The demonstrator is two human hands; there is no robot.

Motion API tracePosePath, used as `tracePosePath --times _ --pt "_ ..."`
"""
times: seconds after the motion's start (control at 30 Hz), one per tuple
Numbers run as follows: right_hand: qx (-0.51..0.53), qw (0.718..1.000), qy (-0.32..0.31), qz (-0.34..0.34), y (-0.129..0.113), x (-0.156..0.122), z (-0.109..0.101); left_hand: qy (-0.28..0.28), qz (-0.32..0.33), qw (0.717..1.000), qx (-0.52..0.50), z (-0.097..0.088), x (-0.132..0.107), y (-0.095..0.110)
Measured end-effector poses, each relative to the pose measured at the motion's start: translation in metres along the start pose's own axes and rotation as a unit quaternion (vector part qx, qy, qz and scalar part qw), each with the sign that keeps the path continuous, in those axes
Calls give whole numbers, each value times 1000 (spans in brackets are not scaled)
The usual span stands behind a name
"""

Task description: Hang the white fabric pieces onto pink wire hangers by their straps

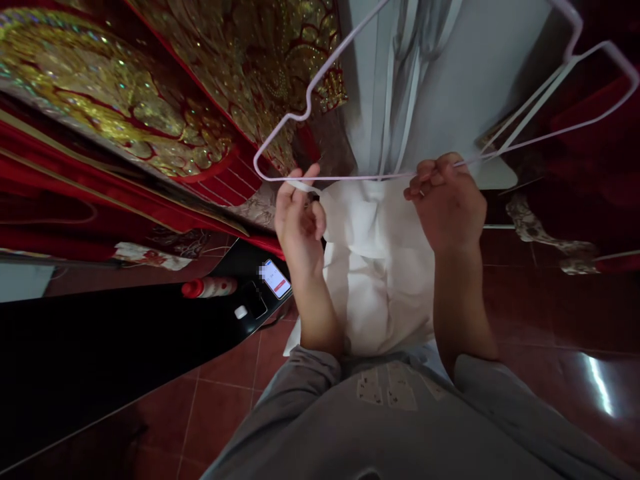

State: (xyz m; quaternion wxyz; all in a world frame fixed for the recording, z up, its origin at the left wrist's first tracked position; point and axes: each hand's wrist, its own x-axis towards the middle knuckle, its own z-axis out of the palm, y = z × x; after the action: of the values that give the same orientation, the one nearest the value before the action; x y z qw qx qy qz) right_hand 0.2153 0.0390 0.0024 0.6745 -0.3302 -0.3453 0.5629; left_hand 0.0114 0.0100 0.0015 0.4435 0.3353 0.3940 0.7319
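Observation:
A thin pale-lilac hanger [345, 178] spans the view in front of me, its lower bar level with my hands. My left hand [300, 223] is at the bar's left end, fingers curled, with a white strap [306, 187] caught between them. My right hand [450, 203] is closed around the bar on the right, its fingertips pinched together. White cloth [370, 287] with creases hangs below the bar, between my forearms. Further right, another white strap [530, 110] is looped over the hanger's shoulder notch.
Red garments with gold sequins [135, 100] hang at the left. Below them, a black table [125, 347] holds a red-capped bottle [210, 287], a lit phone [277, 279], a dark phone and a small white case [241, 312]. Dark red garments [595, 173] hang at right; the floor is red tile.

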Motion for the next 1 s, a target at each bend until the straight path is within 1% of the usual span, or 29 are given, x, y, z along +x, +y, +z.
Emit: tracePosePath --times 0.1,0.17,0.2,0.23,0.3,0.37,0.4,0.47,0.5,0.53,0.63,0.7,0.77,0.87,0.93,1.0 --pt "6 1000 10 -2 -2 -3 4 -30 -3 999 -12 21 -5 -5" --pt "-14 1000 11 6 -5 -4 2 -50 -7 999 -15 28 -5 -6" --pt "-27 999 21 6 -6 -4 1 -55 -7 998 -19 30 -4 -7" --pt "-41 998 48 -7 -6 -4 -2 -55 -7 998 -22 30 -4 -7" --pt "-63 986 141 -69 -7 -2 -8 -42 -9 999 -16 29 -2 -8" --pt "-71 957 240 -149 -8 1 -15 -31 -13 999 -10 27 -1 -8" --pt "-73 942 274 -181 -8 2 -18 -29 -14 999 -10 27 -1 -8" --pt "-77 926 300 -216 -11 5 -26 -28 -15 999 -11 27 0 -8" --pt "-82 925 300 -220 -12 6 -29 -31 -13 999 -13 27 0 -8" --pt "-96 928 285 -220 -13 8 -33 -37 -9 999 -17 27 1 -9" --pt "-157 941 205 -218 -14 12 -41 -74 5 996 -54 26 3 -10" --pt "-187 937 170 -242 -12 13 -44 -88 12 993 -72 25 3 -12" --pt "-197 926 166 -277 -11 11 -45 -85 18 994 -66 25 3 -13" --pt "-210 915 157 -306 -15 3 -41 -57 21 998 -35 27 3 -15" --pt "-204 917 129 -318 -23 0 -36 -41 21 999 -20 28 4 -17" --pt "-189 923 77 -327 -34 1 -30 -44 34 998 -22 28 4 -19"
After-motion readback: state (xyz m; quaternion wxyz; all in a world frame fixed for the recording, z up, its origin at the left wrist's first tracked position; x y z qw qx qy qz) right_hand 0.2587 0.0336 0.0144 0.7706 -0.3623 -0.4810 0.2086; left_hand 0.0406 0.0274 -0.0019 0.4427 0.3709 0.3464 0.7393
